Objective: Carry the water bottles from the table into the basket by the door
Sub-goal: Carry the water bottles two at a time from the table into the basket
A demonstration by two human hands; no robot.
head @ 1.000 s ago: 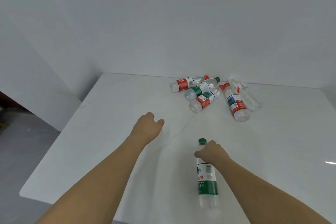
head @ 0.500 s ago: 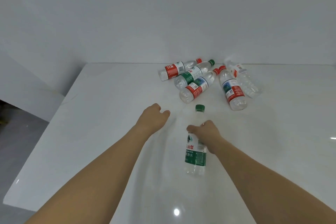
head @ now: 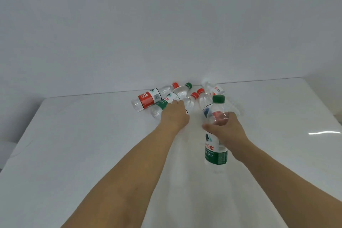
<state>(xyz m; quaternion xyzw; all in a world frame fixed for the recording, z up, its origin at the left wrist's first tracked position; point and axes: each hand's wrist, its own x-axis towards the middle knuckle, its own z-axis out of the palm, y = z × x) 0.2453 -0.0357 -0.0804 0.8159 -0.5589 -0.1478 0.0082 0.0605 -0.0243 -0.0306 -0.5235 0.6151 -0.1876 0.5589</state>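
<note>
gripping a green-capped bottle round its upper body, the right hand holds it upright at centre right of the frame. further up, the left hand lies over a second green-label bottle in the pile of bottles — whether its fingers have curled round it cannot be told. they lie heaped on the white table near its far edge, against the wall.

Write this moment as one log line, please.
right hand: holds green-cap bottle | left hand: on bottle pile | basket: not in view
</note>
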